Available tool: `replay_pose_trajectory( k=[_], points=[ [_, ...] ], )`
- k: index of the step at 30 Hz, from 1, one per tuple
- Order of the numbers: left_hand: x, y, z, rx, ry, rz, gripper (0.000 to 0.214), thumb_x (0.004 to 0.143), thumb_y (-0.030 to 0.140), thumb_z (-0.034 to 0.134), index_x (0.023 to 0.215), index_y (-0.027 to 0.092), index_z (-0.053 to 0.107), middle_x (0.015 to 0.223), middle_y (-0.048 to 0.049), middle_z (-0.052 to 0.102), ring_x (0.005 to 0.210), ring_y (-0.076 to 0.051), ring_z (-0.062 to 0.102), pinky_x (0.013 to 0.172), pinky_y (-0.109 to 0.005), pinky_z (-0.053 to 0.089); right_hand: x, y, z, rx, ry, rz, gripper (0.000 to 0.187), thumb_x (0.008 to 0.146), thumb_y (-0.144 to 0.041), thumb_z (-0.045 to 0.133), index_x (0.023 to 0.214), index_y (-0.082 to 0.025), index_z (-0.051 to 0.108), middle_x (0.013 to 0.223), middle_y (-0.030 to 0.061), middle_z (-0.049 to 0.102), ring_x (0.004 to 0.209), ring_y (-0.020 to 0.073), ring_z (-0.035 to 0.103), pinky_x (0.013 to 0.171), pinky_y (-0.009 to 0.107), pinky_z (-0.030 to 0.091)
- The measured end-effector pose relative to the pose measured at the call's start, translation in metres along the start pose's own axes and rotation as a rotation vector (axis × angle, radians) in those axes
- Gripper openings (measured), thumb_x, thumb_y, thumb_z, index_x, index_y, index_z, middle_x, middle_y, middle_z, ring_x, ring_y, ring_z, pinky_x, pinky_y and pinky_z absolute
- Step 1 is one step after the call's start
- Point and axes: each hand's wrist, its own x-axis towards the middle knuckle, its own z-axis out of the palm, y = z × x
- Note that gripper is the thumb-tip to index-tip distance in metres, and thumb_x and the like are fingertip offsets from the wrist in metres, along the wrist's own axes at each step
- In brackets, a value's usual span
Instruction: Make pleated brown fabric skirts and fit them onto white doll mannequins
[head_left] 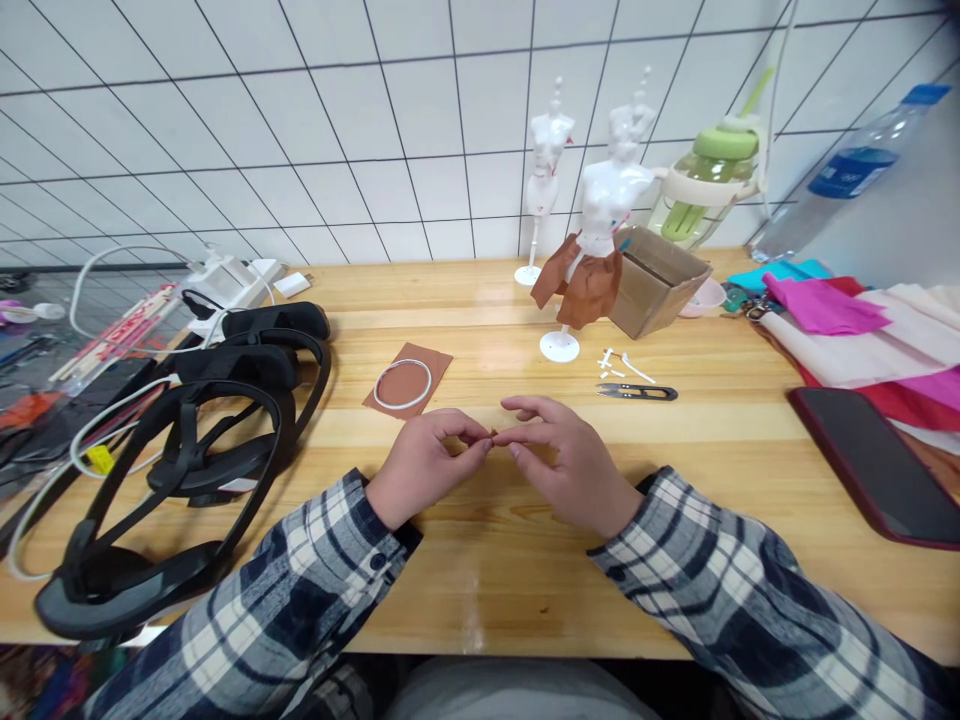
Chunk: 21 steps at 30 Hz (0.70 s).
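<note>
Above the middle of the table, my left hand [435,462] pinches a tiny brown piece [493,434], apparently fabric, between thumb and index finger. My right hand [568,462] meets it from the other side, its index fingertip at the piece, thumb close by and another finger stretched out. Most of the piece is hidden by the fingertips. Beyond my left hand, a pale ring [377,392] lies on a brown fabric square [433,358]. Thread snips [637,391] and small white scraps [616,362] lie beyond my right hand.
White mannequins, one bare [545,165] and one with brown fabric at its waist [611,200], stand near a cardboard box [652,290]. Black headsets [247,470] and cables crowd the left. A phone [885,465], colourful fabrics [832,345] and bottles are on the right.
</note>
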Motion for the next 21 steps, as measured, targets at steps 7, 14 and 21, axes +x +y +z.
replay_pose_trajectory(
  k=[7, 14, 21],
  points=[
    [-0.001, 0.002, 0.0001, 0.04, 0.006, 0.041, 0.009, 0.076, 0.021, 0.063, 0.072, 0.018, 0.071, 0.074, -0.0025, 0.073, 0.071, -0.015, 0.065, 0.069, -0.025, 0.049, 0.0014, -0.0006, -0.0012, 0.084, -0.005, 0.072, 0.023, 0.084, -0.018, 0.057, 0.094, -0.027, 0.076, 0.117, 0.0034, 0.068, 0.105, 0.0199, 0.064, 0.093, 0.038, 0.051],
    [-0.0009, 0.0038, -0.0025, -0.049, 0.002, 0.007, 0.011, 0.078, 0.025, 0.064, 0.074, 0.017, 0.071, 0.077, -0.0035, 0.074, 0.074, -0.016, 0.067, 0.072, -0.026, 0.051, 0.0003, 0.0003, -0.0022, 0.057, 0.02, 0.025, 0.026, 0.086, -0.018, 0.055, 0.101, -0.028, 0.074, 0.117, 0.0024, 0.068, 0.107, 0.019, 0.063, 0.095, 0.036, 0.052],
    [-0.0015, 0.0022, -0.0014, -0.162, -0.017, -0.048, 0.015, 0.079, 0.031, 0.065, 0.075, 0.017, 0.07, 0.081, -0.0039, 0.075, 0.078, -0.018, 0.068, 0.077, -0.028, 0.053, 0.002, 0.0029, -0.0056, 0.053, 0.017, 0.015, 0.043, 0.085, -0.019, 0.055, 0.127, -0.024, 0.059, 0.117, 0.0052, 0.066, 0.09, 0.0168, 0.064, 0.085, 0.034, 0.053]
  ],
)
